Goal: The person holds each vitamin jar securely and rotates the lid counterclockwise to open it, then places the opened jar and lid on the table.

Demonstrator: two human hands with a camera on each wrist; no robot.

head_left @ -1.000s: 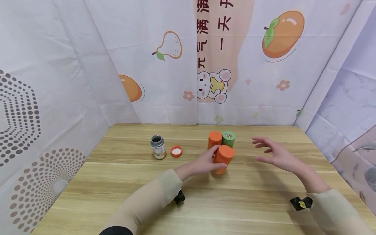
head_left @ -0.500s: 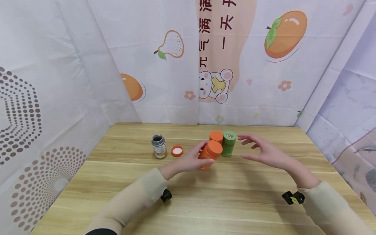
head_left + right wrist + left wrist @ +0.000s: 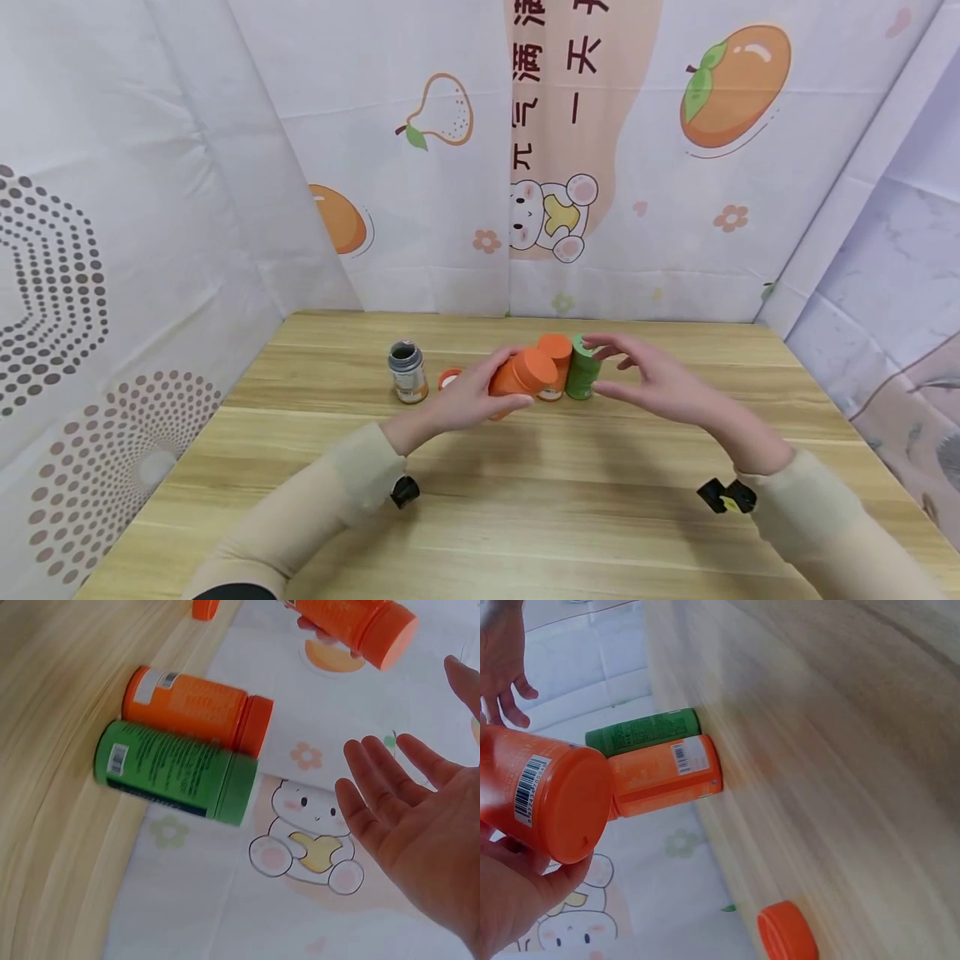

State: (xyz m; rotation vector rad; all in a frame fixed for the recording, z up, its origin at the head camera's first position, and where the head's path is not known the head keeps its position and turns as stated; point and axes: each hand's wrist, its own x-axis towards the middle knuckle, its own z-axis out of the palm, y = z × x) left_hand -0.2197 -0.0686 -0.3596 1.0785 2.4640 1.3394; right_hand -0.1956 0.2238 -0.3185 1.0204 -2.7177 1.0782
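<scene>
The fingers and thumb of the left hand point(image 3: 467, 402) are curling round one orange bottle point(image 3: 523, 374), the capped one of the group being held up off the table point(image 3: 525, 525), its cap leaning over toward the right hand point(image 3: 660, 385). That other hand is hanging in the air, fingers parted and bending only slightly, the gap between thumb and fingertips staying wide. Nearest to it one green bottle point(image 3: 176, 772) is standing upright, cap on, with a second orange bottle point(image 3: 664, 774) standing capped just beside it — so orange bottles are numbering two, green ones one. Farther out on the left hand's side, one orange lid point(image 3: 448, 377) is lying on the wood with its pale inside showing, partly hiding behind the hand. Beyond it a single grey jar point(image 3: 408, 373) is standing with its mouth uncovered — four containers in all. Two pale sleeves point(image 3: 300, 512) are covering the forearms, and a white cloth point(image 3: 435, 208) printed with fruit, flowers and a bear is hanging behind the table.
</scene>
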